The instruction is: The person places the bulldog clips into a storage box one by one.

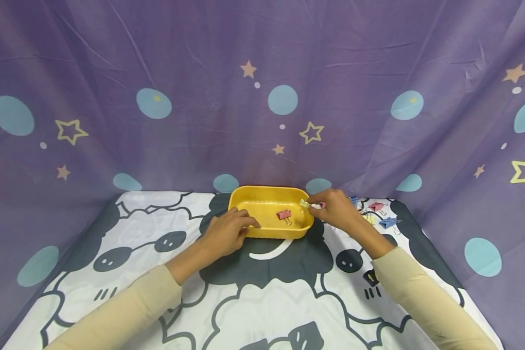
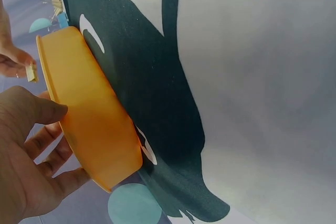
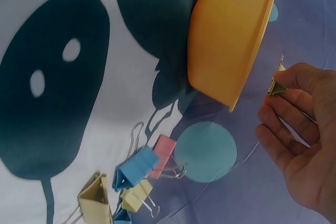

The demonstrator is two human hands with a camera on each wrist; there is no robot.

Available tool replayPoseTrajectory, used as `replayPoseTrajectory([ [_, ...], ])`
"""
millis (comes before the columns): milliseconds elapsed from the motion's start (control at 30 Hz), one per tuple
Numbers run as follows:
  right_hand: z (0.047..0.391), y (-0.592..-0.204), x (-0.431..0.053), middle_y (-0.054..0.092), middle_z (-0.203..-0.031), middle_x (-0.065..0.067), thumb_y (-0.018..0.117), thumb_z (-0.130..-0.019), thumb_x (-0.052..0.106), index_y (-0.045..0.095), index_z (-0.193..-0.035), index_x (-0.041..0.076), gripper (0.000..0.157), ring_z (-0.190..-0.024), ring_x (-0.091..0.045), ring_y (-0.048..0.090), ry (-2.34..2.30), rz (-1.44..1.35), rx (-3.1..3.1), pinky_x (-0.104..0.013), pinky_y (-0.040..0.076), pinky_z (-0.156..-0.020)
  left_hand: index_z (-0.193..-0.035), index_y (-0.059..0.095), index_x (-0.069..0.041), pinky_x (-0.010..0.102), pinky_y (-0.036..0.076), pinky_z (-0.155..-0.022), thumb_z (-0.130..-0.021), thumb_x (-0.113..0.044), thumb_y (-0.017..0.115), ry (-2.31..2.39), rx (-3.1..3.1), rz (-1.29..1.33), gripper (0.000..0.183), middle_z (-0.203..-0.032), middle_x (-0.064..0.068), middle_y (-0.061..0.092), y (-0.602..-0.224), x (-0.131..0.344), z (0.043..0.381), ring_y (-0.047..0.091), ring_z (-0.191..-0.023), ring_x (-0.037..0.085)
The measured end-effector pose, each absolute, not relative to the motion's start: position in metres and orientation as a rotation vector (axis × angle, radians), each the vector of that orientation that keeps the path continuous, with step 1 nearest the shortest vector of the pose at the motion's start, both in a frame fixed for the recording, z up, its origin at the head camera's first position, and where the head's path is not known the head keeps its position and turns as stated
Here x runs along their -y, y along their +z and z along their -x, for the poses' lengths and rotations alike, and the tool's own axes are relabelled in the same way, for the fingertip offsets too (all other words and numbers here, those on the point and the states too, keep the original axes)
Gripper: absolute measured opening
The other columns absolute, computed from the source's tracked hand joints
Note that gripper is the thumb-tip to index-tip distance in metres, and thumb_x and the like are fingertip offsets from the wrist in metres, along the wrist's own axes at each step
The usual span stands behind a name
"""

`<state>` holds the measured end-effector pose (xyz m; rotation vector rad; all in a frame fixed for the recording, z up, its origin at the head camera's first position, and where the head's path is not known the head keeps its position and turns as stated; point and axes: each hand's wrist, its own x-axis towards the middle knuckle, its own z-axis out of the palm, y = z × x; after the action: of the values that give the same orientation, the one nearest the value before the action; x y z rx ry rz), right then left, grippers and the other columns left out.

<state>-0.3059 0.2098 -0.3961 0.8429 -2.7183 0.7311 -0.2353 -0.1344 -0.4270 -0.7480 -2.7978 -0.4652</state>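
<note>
A yellow plastic tray stands at the back of the cloth, with a pink binder clip lying inside. My left hand holds the tray's near left rim; in the left wrist view the thumb lies over the outer wall and the other fingers are at the rim. Between thumb and forefinger my right hand pinches a yellow binder clip. That clip is over the tray's right end, above its floor.
Right of the tray lies a loose group of binder clips, among them a blue one, a pink one and a yellow one. A purple curtain rises behind the sheep-print cloth.
</note>
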Motion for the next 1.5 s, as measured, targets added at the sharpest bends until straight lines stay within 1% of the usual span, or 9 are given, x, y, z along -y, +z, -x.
replayPoseTrajectory([
  [100, 0.306, -0.397, -0.205, 0.087, -0.111, -0.013, 0.082, -0.097, 0.017, 0.088, -0.12, 0.005, 0.026, -0.101, -0.036, 0.081, 0.731, -0.861, 2.726, -0.052, 0.068, -0.087, -0.118, 0.085, -0.032, 0.048, 0.055, -0.073, -0.1, -0.004, 0.078, -0.461, 2.797, 0.749, 0.035, -0.115, -0.007, 0.078, -0.427, 0.134, 0.235, 0.062, -0.101, 0.017],
  [200, 0.306, -0.398, -0.201, 0.087, -0.11, -0.012, 0.081, -0.097, 0.017, 0.088, -0.119, 0.006, 0.026, -0.1, -0.034, 0.08, 0.747, -0.865, 2.74, -0.051, 0.068, -0.087, -0.118, 0.085, -0.032, 0.048, 0.055, -0.073, -0.1, -0.004, 0.078, -0.463, 2.798, 0.747, 0.035, -0.115, -0.007, 0.077, -0.427, 0.134, 0.235, 0.061, -0.1, 0.017],
  [333, 0.305, -0.398, -0.194, 0.087, -0.111, -0.012, 0.081, -0.096, 0.016, 0.089, -0.118, 0.006, 0.025, -0.102, -0.03, 0.08, 0.776, -0.872, 2.752, -0.05, 0.069, -0.091, -0.118, 0.085, -0.033, 0.047, 0.055, -0.072, -0.1, -0.004, 0.078, -0.463, 2.796, 0.746, 0.035, -0.114, -0.007, 0.077, -0.427, 0.133, 0.235, 0.061, -0.1, 0.016],
  [467, 0.305, -0.4, -0.189, 0.087, -0.114, -0.014, 0.082, -0.095, 0.014, 0.088, -0.117, 0.004, 0.025, -0.106, -0.032, 0.081, 0.807, -0.903, 2.752, -0.054, 0.068, -0.096, -0.119, 0.085, -0.033, 0.047, 0.055, -0.072, -0.1, -0.004, 0.078, -0.459, 2.797, 0.749, 0.035, -0.115, -0.007, 0.077, -0.426, 0.133, 0.235, 0.061, -0.1, 0.017],
  [600, 0.306, -0.403, -0.185, 0.087, -0.117, -0.015, 0.083, -0.095, 0.014, 0.089, -0.117, 0.003, 0.025, -0.11, -0.032, 0.082, 0.803, -0.909, 2.759, -0.054, 0.068, -0.099, -0.119, 0.085, -0.032, 0.047, 0.055, -0.072, -0.1, -0.004, 0.078, -0.456, 2.797, 0.754, 0.035, -0.115, -0.007, 0.078, -0.426, 0.133, 0.235, 0.06, -0.099, 0.017],
  [800, 0.307, -0.408, -0.182, 0.087, -0.115, -0.015, 0.084, -0.094, 0.012, 0.089, -0.114, 0.003, 0.023, -0.107, -0.033, 0.081, 0.798, -0.924, 2.766, -0.052, 0.068, -0.096, -0.119, 0.085, -0.033, 0.047, 0.055, -0.072, -0.1, -0.004, 0.078, -0.45, 2.796, 0.753, 0.036, -0.115, -0.007, 0.078, -0.427, 0.133, 0.236, 0.06, -0.099, 0.016],
  [1033, 0.307, -0.414, -0.178, 0.088, -0.114, -0.011, 0.084, -0.094, 0.015, 0.09, -0.115, 0.006, 0.023, -0.106, -0.029, 0.082, 0.778, -0.93, 2.79, -0.05, 0.068, -0.095, -0.119, 0.085, -0.033, 0.046, 0.055, -0.071, -0.099, -0.004, 0.078, -0.454, 2.792, 0.753, 0.035, -0.115, -0.007, 0.078, -0.427, 0.134, 0.236, 0.061, -0.099, 0.017],
  [1267, 0.309, -0.416, -0.176, 0.088, -0.111, -0.01, 0.082, -0.094, 0.014, 0.09, -0.115, 0.006, 0.024, -0.098, -0.024, 0.078, 0.763, -0.97, 2.792, -0.046, 0.067, -0.092, -0.118, 0.085, -0.032, 0.044, 0.054, -0.069, -0.099, -0.004, 0.077, -0.461, 2.791, 0.76, 0.035, -0.116, -0.006, 0.079, -0.427, 0.134, 0.236, 0.061, -0.099, 0.017],
  [1500, 0.308, -0.417, -0.173, 0.088, -0.109, -0.008, 0.084, -0.094, 0.015, 0.09, -0.113, 0.006, 0.022, -0.097, -0.026, 0.079, 0.762, -0.98, 2.8, -0.045, 0.067, -0.091, -0.119, 0.085, -0.033, 0.044, 0.054, -0.069, -0.1, -0.004, 0.077, -0.457, 2.794, 0.756, 0.036, -0.116, -0.007, 0.079, -0.427, 0.134, 0.236, 0.062, -0.099, 0.017],
])
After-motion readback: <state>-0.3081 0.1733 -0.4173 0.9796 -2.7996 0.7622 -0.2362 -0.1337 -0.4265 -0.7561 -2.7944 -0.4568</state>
